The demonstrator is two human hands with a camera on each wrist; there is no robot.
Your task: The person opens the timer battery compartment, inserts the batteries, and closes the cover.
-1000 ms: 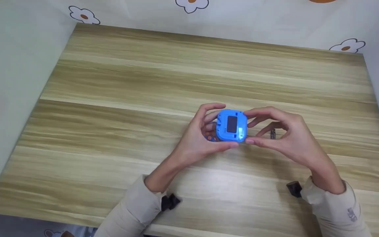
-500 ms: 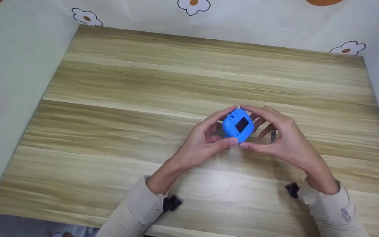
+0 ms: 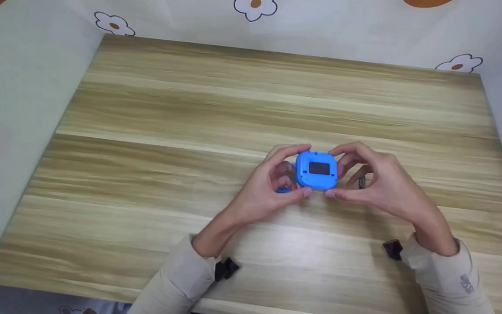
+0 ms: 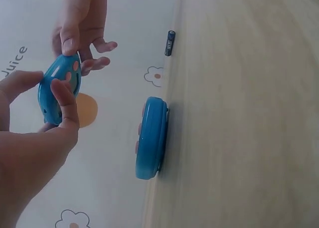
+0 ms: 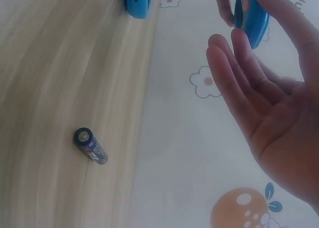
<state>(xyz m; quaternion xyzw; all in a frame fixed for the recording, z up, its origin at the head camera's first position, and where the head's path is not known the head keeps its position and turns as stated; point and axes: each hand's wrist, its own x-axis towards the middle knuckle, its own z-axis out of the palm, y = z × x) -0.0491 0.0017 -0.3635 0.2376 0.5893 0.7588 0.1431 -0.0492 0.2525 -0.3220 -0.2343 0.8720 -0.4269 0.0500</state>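
Observation:
Both hands hold a blue rounded-square plastic device [image 3: 315, 182] above the table, a dark rectangle on its upturned face. My left hand [image 3: 257, 192] grips its left side, index finger at the top edge and thumb at the bottom. On the opposite side my right hand [image 3: 392, 189] pinches it between index finger and thumb. In the left wrist view, orange round buttons show on the device's other face. A second blue device [image 4: 152, 138] with orange buttons rests on the table, mostly hidden behind the left fingers in the head view.
A small dark cylindrical battery [image 5: 91, 145] lies on the wood-grain table [image 3: 190, 109], near the right hand's fingers in the head view. Pale walls [image 3: 342, 26] with flower prints border the table at the back and sides.
The held device has turned about a quarter turn clockwise, so its dark rectangle now lies sideways instead of upright. The fingers of both hands have shifted along its edges.

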